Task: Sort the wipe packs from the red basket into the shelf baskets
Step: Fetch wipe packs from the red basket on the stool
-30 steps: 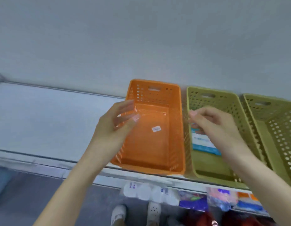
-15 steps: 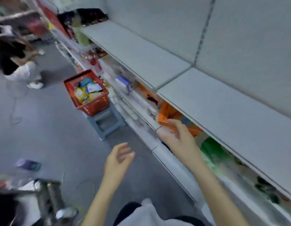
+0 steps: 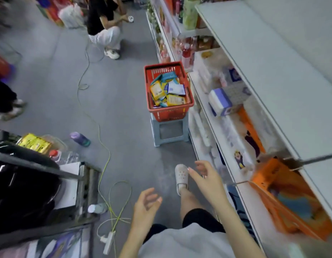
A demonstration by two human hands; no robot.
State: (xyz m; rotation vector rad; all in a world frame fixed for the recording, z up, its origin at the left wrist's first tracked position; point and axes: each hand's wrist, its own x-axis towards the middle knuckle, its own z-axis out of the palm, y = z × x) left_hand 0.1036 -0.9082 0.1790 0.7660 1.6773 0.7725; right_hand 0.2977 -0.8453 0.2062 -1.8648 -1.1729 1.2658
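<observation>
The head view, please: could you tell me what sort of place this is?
Most likely a shop aisle: long white shelves stocked with packaged goods, and a red shopping basket of wipe packs on a stool.

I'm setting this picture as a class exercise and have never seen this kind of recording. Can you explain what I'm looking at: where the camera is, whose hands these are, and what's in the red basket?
There is no machine here. Someone wears a wide-angle camera on the head, so the one picture looks forward and down along a shop aisle. The two bare arms at the bottom are the wearer's own. The left hand and right hand both have relaxed, spread fingers and hold nothing. Ahead, a red basket stands on a small grey stool beside the shelves. It holds a loose pile of wipe packs, yellow, teal and white. A purple bottle lies on the floor to the left. A second person crouches farther down the aisle.
</observation>
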